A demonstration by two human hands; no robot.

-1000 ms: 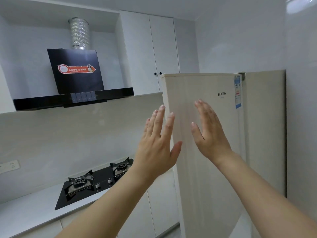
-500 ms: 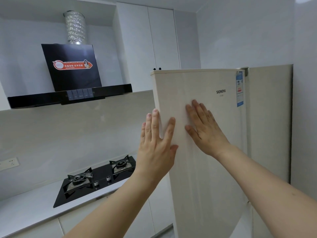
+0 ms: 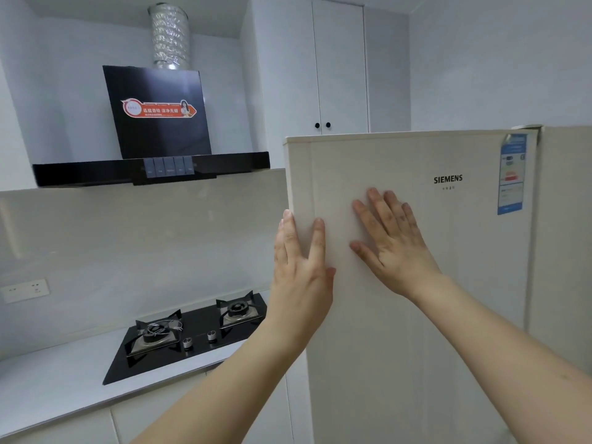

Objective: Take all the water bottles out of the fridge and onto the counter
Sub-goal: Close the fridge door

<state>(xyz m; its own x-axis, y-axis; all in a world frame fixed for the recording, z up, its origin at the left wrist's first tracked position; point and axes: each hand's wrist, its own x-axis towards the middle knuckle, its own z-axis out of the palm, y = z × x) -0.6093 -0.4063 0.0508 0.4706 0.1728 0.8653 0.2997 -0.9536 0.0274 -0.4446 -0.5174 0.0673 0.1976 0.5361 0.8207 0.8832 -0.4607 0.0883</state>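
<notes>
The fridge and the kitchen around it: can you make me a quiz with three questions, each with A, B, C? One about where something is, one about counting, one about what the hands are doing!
1. Where is the blue label on the fridge door?
A. upper right corner
B. bottom left
C. on the handle

2. How many burners does the black stove have?
A. one
B. two
C. four

3. What is the right hand doing?
A. holding a bottle
B. lying flat and open on the door
C. turning a stove knob

Answers:
1 A: the label sits near the door's top right, beside the brand name.
2 B: two burner grates show on the counter.
3 B: its fingers are spread on the door, and the left hand is open at the door's left edge.
</notes>
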